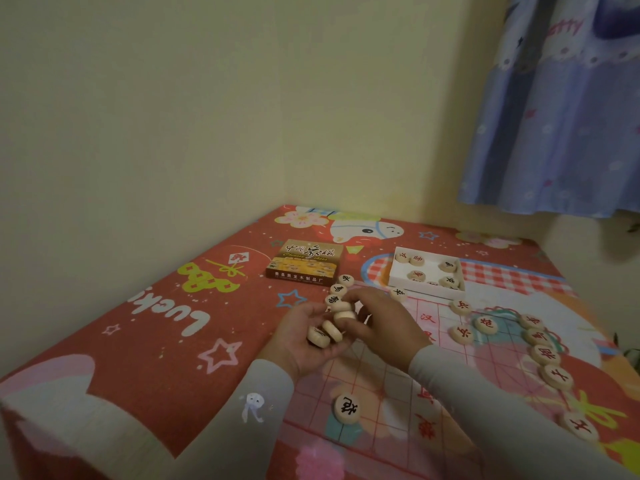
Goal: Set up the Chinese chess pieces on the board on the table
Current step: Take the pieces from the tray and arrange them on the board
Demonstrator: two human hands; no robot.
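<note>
Chess pieces [331, 330] fill the cupped left hand [304, 337] (palm up); the right hand [382, 323] pinches one above the board [446, 344].

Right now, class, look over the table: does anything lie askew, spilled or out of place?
Nothing is spilled or damaged. The one oddity: a round wooden piece with red lettering lies off the thin pink-gridded board, between it and the white cardboard tray. The left hand cradles several pieces.
</note>
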